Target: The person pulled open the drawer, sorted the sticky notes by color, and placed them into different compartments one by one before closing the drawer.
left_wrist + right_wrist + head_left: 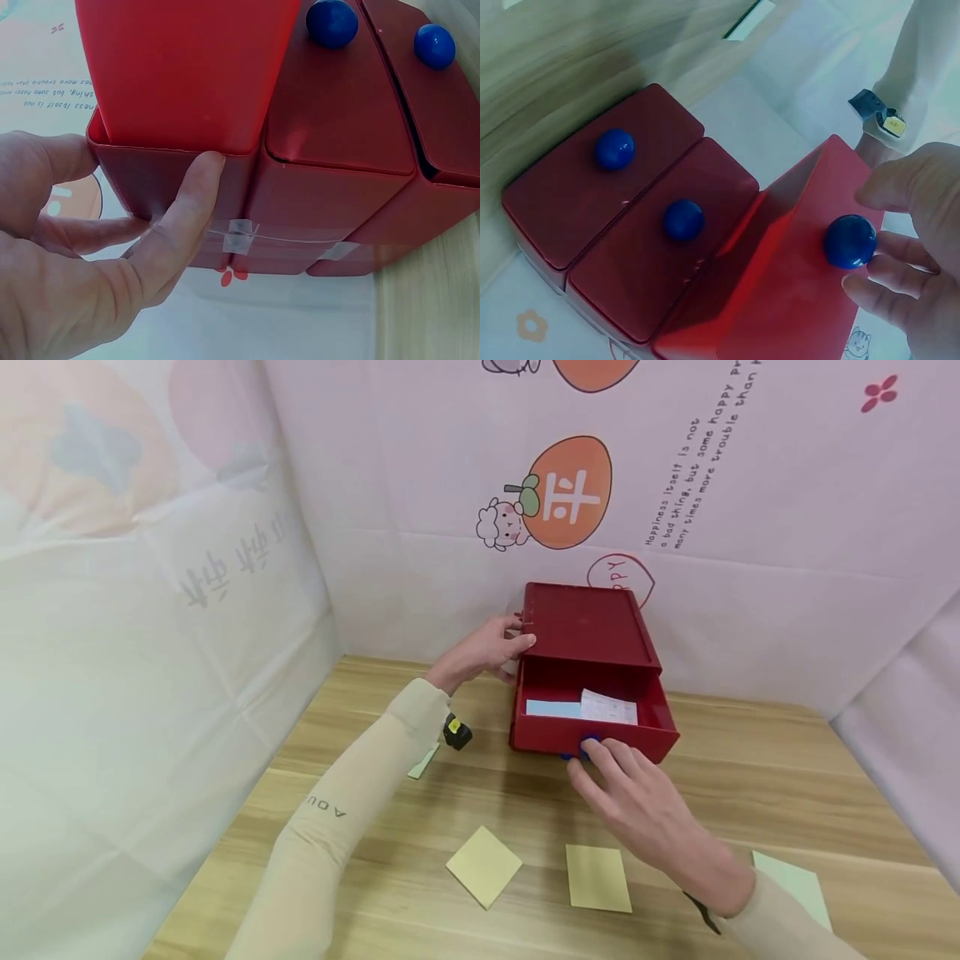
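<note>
A red drawer cabinet stands near the back of the table, its top drawer pulled out. Inside lie a light-blue paper and a printed white paper. My left hand holds the cabinet at its left side, thumb and fingers spread around the upper edge. At the front of the pulled-out drawer is my right hand, fingertips right at the round blue knob. In the right wrist view the thumb stands apart from this knob. Two lower drawers sit closed, with blue knobs.
Two yellow paper squares lie on the wooden table in front of the cabinet. Pale green papers lie under the right forearm and beside the left wrist. Printed white cloth hangs behind.
</note>
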A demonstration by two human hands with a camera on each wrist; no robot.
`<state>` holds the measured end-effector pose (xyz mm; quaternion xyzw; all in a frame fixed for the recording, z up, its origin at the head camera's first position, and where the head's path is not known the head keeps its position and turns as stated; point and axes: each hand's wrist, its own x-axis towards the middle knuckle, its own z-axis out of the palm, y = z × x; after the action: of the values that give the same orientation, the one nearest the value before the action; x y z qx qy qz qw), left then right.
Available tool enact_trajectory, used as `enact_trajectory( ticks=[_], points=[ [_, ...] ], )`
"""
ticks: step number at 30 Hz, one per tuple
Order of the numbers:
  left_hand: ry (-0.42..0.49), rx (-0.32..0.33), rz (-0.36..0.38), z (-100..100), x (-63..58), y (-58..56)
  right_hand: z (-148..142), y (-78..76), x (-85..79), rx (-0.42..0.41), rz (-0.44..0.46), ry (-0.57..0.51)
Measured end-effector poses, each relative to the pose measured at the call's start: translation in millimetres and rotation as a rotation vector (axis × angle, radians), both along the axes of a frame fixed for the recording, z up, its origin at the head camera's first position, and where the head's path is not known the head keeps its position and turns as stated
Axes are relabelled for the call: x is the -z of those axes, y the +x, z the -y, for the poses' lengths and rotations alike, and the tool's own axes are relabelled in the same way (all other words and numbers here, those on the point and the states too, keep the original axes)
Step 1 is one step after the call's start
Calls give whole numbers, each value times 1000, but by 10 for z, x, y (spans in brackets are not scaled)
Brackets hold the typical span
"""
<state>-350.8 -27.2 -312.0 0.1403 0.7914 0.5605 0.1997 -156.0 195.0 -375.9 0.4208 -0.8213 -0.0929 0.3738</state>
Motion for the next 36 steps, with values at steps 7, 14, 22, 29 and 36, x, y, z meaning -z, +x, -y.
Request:
enact_trajectory(
  ticks=[7,14,22,29,36],
  points=[
    [1,9,-1,-2,6,-12,5,-67,14,-6,3,-30],
    [-12,1,-18,63,15,17,73,-119,22,2,2,-13],
    [-1,7,-14,35,-4,15,65,-124,35,17,-47,-15],
    [-10,9,-11,19,2,1,49,-115,45,26,-64,-42],
    [-11,9,-13,5,2,0,25,-95,51,52,-41,-38]
  ],
)
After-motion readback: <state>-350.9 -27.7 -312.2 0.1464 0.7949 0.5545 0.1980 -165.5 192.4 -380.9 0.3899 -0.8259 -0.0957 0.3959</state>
